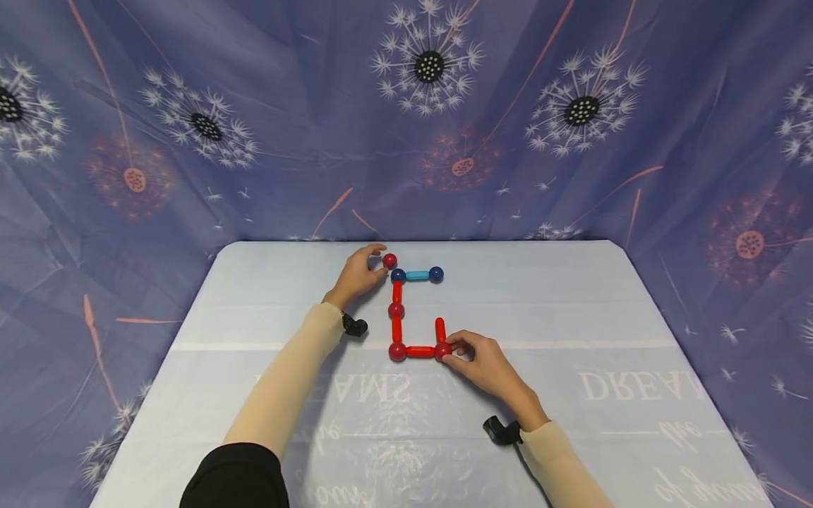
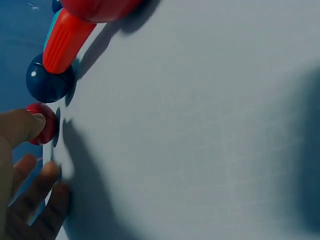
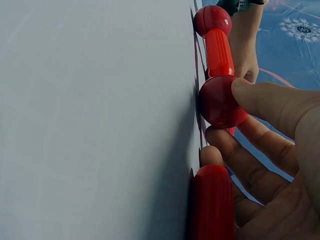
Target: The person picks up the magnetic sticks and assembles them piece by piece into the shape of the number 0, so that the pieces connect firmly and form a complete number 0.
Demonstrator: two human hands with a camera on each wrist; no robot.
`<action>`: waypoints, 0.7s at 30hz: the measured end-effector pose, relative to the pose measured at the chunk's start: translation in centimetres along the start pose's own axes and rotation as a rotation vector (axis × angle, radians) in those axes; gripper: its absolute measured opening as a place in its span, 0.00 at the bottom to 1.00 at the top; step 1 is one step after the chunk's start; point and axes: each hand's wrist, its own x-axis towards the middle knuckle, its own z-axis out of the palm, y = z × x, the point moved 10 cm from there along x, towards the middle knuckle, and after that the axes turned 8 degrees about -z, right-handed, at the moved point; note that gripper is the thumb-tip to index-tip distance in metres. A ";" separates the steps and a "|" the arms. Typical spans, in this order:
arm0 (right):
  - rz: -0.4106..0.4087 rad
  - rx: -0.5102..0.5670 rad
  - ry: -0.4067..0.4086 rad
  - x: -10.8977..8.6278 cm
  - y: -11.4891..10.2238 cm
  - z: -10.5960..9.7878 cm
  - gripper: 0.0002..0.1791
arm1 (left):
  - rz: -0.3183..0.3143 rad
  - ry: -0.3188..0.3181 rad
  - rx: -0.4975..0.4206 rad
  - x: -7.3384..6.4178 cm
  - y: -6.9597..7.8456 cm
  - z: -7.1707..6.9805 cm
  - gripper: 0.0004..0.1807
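Red and dark blue balls are joined by magnetic sticks lying on the table. At the far end, my left hand (image 1: 357, 276) has its thumb on a single red ball (image 2: 46, 125), its other fingers spread. That ball sits right beside a dark blue ball (image 1: 398, 276), from which a light blue stick (image 1: 417, 276) leads to another blue ball (image 1: 436, 274). Nearer, my right hand (image 1: 478, 360) pinches a red corner ball (image 3: 220, 102) with thumb and fingers. A red stick (image 1: 440, 329) points away from it. Under the right palm shows another red stick (image 3: 212, 205).
Two red balls, the middle one (image 1: 396, 310) and the near-left corner one (image 1: 397, 351), link the red sticks on the left side. White cloth covers the table (image 1: 540, 296). A purple dandelion-print curtain (image 1: 305, 141) hangs behind its far edge.
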 end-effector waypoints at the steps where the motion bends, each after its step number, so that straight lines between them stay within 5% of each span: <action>1: 0.004 0.002 -0.003 0.0 0.0 0.0 0.15 | 0.004 -0.004 0.006 0.1 0.1 0.1 0.30; 11: 0.016 0.008 -0.008 0.0 0.1 0.1 0.15 | 0.090 -0.013 -0.018 0.6 1.4 0.4 0.20; 16: 0.021 0.018 -0.008 0.0 0.0 0.1 0.14 | 0.077 0.025 -0.016 0.3 1.2 0.1 0.18; 21: 0.029 0.007 -0.001 0.0 0.1 0.0 0.15 | 0.034 0.056 -0.115 0.0 0.4 -0.2 0.18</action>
